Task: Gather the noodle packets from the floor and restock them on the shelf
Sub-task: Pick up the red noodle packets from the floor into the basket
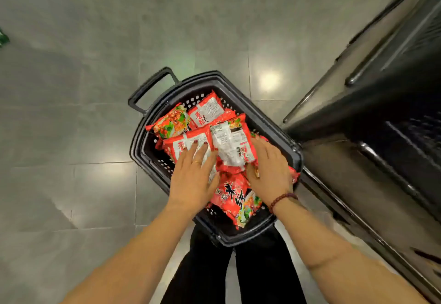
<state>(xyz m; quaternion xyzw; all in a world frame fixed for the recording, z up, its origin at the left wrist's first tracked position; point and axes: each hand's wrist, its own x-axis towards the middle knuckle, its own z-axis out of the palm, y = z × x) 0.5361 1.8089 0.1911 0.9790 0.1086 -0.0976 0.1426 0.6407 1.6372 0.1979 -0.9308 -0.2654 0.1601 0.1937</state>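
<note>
place: shop aisle | a black plastic shopping basket [137, 136] is sitting at centre, carrying many identical red noodle packets [171, 122] | glossy grey floor tiles [71, 113] are spreading from 7 to 12 o'clock, showing bright glare spots | dark metal shelving [381, 89] is running from 1 to 4 o'clock

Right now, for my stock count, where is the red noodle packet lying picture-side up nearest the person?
Head view, low centre: the red noodle packet lies at the near end of the black plastic basket, between the left hand and right hand.
</note>
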